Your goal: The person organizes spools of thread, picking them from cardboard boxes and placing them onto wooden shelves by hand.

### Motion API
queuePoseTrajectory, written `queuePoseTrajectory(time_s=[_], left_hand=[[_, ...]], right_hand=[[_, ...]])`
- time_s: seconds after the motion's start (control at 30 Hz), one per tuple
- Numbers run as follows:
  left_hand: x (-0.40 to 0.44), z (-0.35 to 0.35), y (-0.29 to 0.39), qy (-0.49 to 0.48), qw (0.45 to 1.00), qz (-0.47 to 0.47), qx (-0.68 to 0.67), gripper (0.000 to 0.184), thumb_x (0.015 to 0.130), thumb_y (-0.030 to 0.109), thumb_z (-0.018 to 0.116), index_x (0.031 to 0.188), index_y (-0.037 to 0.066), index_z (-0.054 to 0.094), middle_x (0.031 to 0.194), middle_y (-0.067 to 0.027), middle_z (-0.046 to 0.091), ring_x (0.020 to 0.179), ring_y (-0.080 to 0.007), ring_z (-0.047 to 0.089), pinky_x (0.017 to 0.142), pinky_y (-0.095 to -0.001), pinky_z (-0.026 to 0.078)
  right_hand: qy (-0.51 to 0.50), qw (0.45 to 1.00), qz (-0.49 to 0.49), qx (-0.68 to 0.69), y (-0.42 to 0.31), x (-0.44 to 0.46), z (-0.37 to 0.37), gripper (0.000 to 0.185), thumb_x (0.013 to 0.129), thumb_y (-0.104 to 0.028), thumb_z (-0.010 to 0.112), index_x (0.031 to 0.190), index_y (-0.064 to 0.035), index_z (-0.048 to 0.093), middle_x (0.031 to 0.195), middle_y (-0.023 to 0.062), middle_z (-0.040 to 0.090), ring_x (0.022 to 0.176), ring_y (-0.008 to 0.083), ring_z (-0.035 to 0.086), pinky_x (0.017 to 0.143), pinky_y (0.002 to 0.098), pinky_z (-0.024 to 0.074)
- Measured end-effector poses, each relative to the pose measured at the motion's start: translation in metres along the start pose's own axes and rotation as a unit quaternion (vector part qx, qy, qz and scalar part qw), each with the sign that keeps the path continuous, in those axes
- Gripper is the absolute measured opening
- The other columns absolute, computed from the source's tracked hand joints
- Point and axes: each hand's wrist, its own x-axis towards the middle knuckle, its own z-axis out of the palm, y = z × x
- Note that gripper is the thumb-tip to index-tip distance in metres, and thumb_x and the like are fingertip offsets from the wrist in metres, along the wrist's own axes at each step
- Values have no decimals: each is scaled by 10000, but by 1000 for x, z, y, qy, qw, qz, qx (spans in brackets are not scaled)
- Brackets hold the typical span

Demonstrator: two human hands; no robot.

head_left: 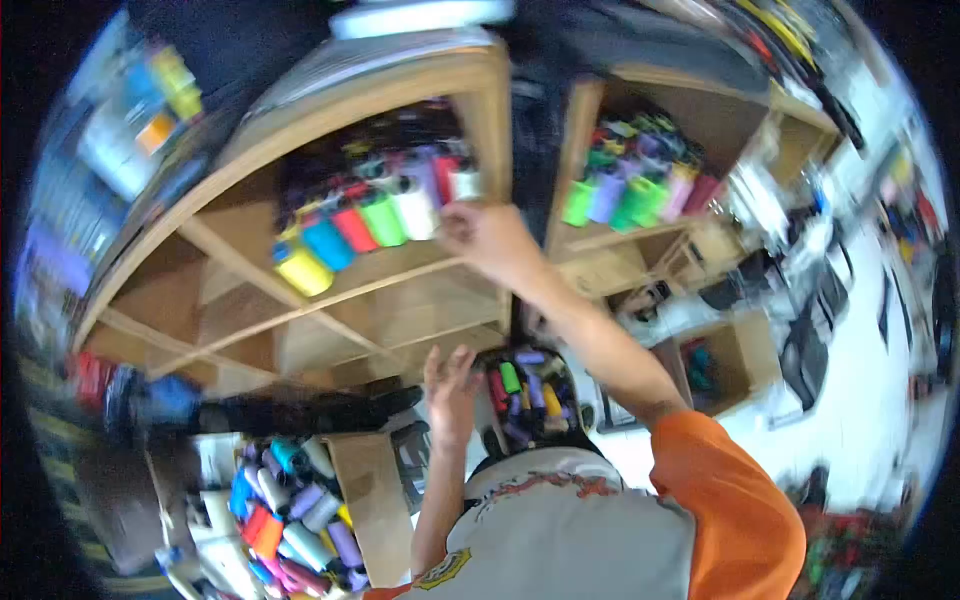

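Note:
My right hand (487, 235) reaches up to the wooden shelf (390, 283), its fingers curled beside the white spool (415, 212) at the right end of a row. Motion blur hides whether it grips anything. In that row stand a green spool (382, 220), a red spool (355, 229), a blue spool (328, 245) and a yellow spool (303, 268). My left hand (452, 385) is raised below the shelf with its fingers apart and nothing in it. Close to its right is a dark container of mixed spools (530, 395).
A second wooden shelf (575, 170) with green and purple spools (607, 197) stands at the right. At the lower left, a cardboard box (370, 500) adjoins a pile of coloured spools (300, 525). Another box (745, 365) sits on the floor at the right.

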Motion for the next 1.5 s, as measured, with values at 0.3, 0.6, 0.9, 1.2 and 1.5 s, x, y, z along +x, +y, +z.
queuePoseTrajectory(time_s=[0.3, 0.6, 0.9, 1.2, 1.5], left_hand=[[21, 87, -103, -155, 955, -227, 116, 354, 819, -57, 553, 1165, 7, 510, 948, -41, 531, 768, -135, 531, 698, -280, 455], [41, 231, -239, -336, 847, -312, 271, 281, 864, 14, 571, 1141, 3, 527, 992, -65, 592, 841, -137, 596, 724, -265, 481], [1, 277, -306, -341, 773, -414, 340, 247, 884, 16, 550, 1128, -4, 524, 1001, -81, 600, 880, -153, 611, 771, -279, 496], [7, 279, -321, -311, 761, -424, 380, 257, 887, 17, 543, 1141, -3, 509, 988, -85, 603, 873, -162, 614, 768, -279, 501], [6, 284, -324, -324, 737, -426, 413, 246, 899, 10, 530, 1144, -11, 513, 992, -91, 608, 868, -154, 615, 763, -274, 502]], right_hand=[[130, 865, 413, 254, 127, -249, -159, 175, 825, -121, 616, 952, -16, 677, 827, 69, 669, 702, 122, 618, 616, 258, 498], [389, 621, 666, -138, 398, -464, -241, 483, 703, -250, 716, 1089, 18, 604, 1083, 228, 620, 1032, 365, 585, 893, 402, 465], [402, 422, 806, 102, 507, -495, -181, 1002, 614, -605, 756, 1211, 151, 478, 1322, 292, 449, 1281, 361, 402, 1088, 402, 269], [568, 330, 705, 267, 543, -504, -152, 1116, 658, -598, 716, 1438, 14, 203, 1454, 241, 294, 1311, 336, 344, 1082, 390, 272], [201, 475, 852, 90, 538, -472, -137, 1119, 612, -787, 589, 1231, 139, 484, 1364, 332, 374, 1328, 428, 309, 1113, 480, 180]])
